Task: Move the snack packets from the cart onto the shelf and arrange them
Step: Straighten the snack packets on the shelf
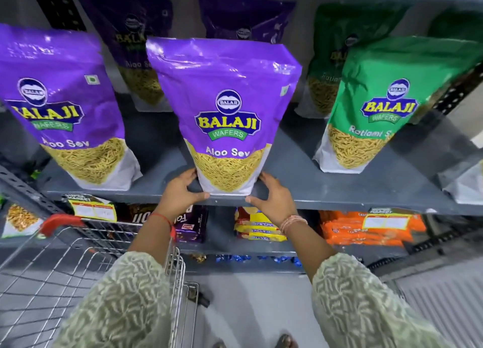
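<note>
A purple Aloo Sev packet (224, 107) stands upright at the front edge of the grey shelf (326, 188). My left hand (183, 191) grips its lower left corner and my right hand (271, 193) grips its lower right corner. Another purple Aloo Sev packet (60, 104) stands to the left. On the right stands a green Ratlami Sev packet (376, 107). More purple packets (136, 47) and green packets (332, 68) stand behind them in shadow. The wire cart (52, 266) is at the lower left and looks empty where visible.
The shelf below holds dark biscuit packs (190, 225), yellow packs (256, 227) and orange packs (366, 230). Price labels (94, 209) hang on the shelf edge. A slotted metal upright (23, 188) stands at the left. A white packet corner (467, 183) pokes in at the far right.
</note>
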Demonstrator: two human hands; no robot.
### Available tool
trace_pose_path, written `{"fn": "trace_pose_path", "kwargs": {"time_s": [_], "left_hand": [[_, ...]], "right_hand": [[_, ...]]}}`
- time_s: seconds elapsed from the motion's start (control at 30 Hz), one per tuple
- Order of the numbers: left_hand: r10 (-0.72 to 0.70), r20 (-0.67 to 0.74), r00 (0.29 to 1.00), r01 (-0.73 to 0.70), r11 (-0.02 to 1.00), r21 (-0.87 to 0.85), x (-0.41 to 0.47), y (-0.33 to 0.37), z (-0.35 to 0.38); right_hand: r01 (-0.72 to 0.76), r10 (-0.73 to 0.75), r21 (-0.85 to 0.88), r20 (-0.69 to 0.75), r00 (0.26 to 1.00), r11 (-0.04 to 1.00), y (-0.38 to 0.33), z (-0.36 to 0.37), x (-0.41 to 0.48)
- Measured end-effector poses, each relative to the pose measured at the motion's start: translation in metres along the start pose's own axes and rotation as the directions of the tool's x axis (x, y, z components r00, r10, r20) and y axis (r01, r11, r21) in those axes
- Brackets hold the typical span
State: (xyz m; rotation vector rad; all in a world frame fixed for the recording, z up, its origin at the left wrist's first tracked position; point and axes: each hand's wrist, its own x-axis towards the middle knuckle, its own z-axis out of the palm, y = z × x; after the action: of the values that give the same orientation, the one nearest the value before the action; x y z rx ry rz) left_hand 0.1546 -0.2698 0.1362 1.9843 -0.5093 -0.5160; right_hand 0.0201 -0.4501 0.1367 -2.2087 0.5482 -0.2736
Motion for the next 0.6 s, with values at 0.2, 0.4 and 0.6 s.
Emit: {"fn": "trace_pose_path", "kwargs": {"time_s": [0.2, 0.4, 0.6], "left_hand": [[0.167, -0.590, 0.790, -0.054, 0.978, 0.204, -0.072, 0.011, 0.050], [0.163, -0.460, 0.873, -0.152, 0.986, 0.062, -0.051, 0.073, 0.168], [0.072, -0.297, 0.952, -0.051, 0.996, 0.077, 0.039, 0.125, 0.236]], "right_hand": [[0.031, -0.024, 0.046, -0.142, 0.990, 0.998, 0.045, -0.037, -0.050], [-0.032, 0.048, 0.041, -0.478, 0.877, 0.999, 0.107, -0.127, -0.043], [-0.092, 0.125, 0.125, -0.287, 0.950, 0.988, 0.152, -0.208, 0.020]]}}
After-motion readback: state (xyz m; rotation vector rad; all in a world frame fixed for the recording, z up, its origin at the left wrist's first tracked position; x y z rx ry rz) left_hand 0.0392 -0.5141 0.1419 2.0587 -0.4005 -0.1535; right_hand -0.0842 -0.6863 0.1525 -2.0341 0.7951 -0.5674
